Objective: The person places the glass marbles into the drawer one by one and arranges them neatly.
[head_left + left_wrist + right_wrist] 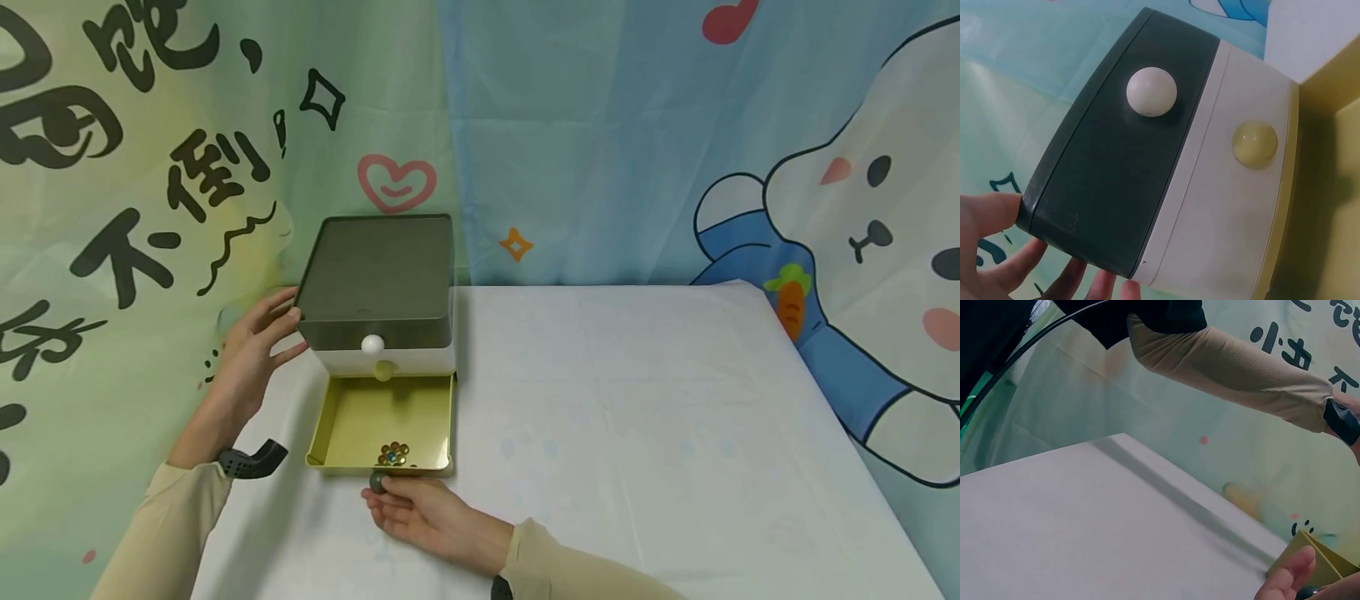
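Observation:
A small drawer box (375,275) with a dark green top stands on the table, and its yellow-green bottom drawer (322,425) is pulled out. Inside the drawer, near its front, lies a flower-shaped piece with amber beads (393,454). My right hand (435,517) pinches the dark round drawer knob (377,482) between thumb and fingers. Against the box's left side rests my left hand (255,358), fingers spread. In the left wrist view, the left hand's thumb (994,212) touches the box's upper edge. A white knob (1151,92) and a yellow-green knob (1255,144) mark the two closed upper drawers.
White cloth covers the table (637,433), stretching to the right of the box. Behind it hangs a printed curtain (570,150) with a cartoon rabbit and lettering. In the right wrist view, a dark cable (1019,359) crosses the upper left.

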`<state>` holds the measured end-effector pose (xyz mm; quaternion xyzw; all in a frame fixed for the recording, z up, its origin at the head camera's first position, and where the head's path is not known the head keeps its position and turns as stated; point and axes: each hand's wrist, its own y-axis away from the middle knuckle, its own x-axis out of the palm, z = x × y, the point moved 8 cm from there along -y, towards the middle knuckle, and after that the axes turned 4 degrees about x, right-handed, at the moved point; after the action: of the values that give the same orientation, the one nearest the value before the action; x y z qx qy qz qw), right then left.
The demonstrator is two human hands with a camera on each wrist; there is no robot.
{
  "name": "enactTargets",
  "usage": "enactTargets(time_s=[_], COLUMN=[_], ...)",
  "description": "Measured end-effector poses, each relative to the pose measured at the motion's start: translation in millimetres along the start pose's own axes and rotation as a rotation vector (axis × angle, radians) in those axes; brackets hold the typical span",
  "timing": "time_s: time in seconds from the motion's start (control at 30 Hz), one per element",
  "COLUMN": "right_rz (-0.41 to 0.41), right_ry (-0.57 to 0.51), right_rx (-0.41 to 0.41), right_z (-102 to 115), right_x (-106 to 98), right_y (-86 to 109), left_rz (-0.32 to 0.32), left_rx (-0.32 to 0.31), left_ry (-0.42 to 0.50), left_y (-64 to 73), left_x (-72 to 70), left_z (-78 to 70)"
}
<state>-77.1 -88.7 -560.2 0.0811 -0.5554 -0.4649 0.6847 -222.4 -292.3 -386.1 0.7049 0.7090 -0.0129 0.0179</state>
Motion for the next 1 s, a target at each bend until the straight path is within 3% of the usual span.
enactTargets(time_s=[0.33, 1.0], right_rz=[-0.013, -0.06], right_ry=[-0.051, -0.093], right_rx=[0.017, -0.002], right_z=[4, 36], right_x=[5, 11], right_y=[-1.2, -19.7], left_rz=[-0.003, 0.008], left_rx=[0.0, -0.021], left_ry=[0.0, -0.014], left_y=[0.1, -1.0], left_x=[-0.2, -0.9], left_z=[0.1, 1.6])
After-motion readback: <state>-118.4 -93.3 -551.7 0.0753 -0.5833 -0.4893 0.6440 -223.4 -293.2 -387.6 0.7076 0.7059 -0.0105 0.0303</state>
